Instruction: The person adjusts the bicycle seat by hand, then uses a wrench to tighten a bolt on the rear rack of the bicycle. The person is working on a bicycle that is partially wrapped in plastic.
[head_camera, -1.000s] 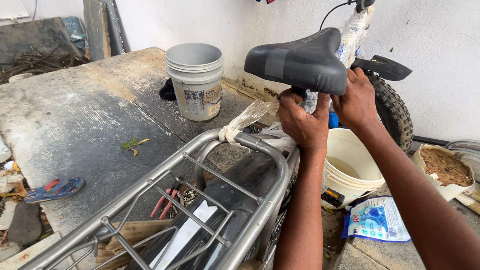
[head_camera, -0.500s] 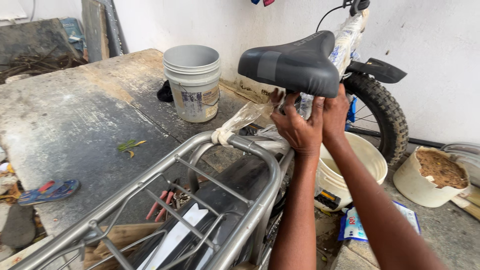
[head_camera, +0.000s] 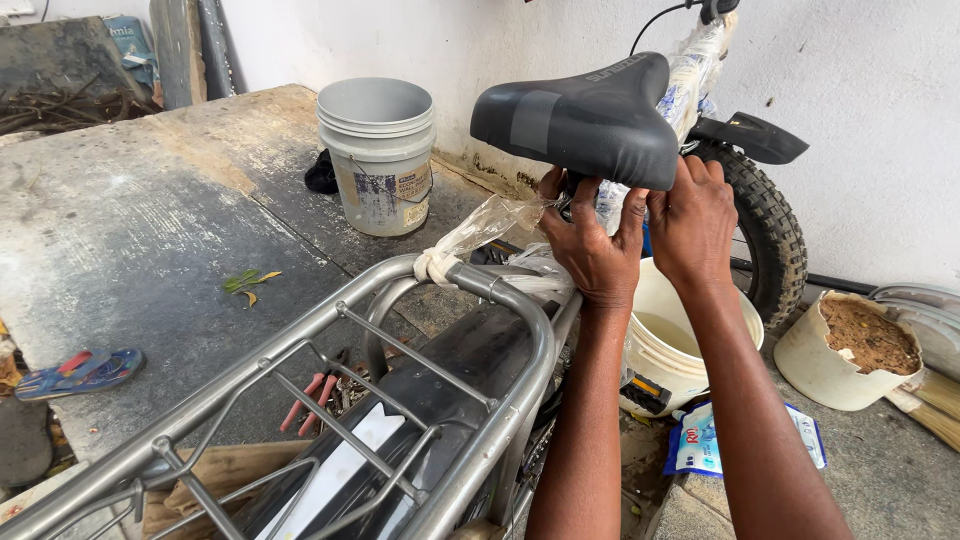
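While I watch, both hands now crowd under bike saddle (head_camera: 585, 120): left hand (head_camera: 592, 250) curls fingers round clamp area below, right hand (head_camera: 692, 222) moves in from further right, fingers closed against saddle's underside. Plastic wrap (head_camera: 490, 225) hangs beside rear rack (head_camera: 400, 340).

Black bicycle saddle (head_camera: 585, 115): padded, level, mounted above the silver rear rack (head_camera: 400, 340); clear plastic wrap (head_camera: 490, 225) hangs beneath its underside.
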